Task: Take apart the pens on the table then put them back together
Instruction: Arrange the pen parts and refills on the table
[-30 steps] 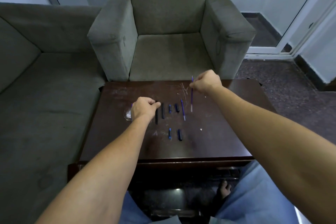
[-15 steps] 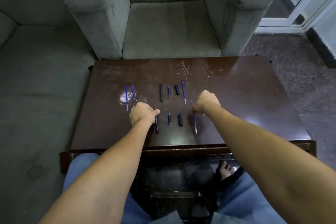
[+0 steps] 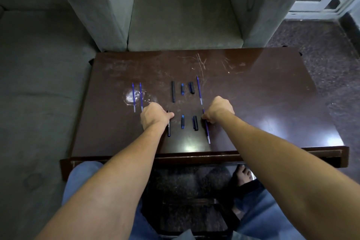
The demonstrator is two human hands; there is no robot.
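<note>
Pen parts lie in rows on the dark wooden table. My left hand pinches a black pen barrel that rests on the table in the near row. My right hand pinches a blue refill lying at the right end of that row. Between them sit a small blue tip piece and a black cap. The far row holds a black barrel, a blue tip piece, a black cap and a blue refill. Two more blue refills lie at the left.
A grey armchair stands behind the table and a grey sofa is at the left. A pale smudge marks the table under the left refills. My knees in blue jeans and a bare foot are below the table's near edge.
Both hands came down and toward me from the far row to the near row. The right hand brought the refill down onto the table; the left brought the barrel along.
</note>
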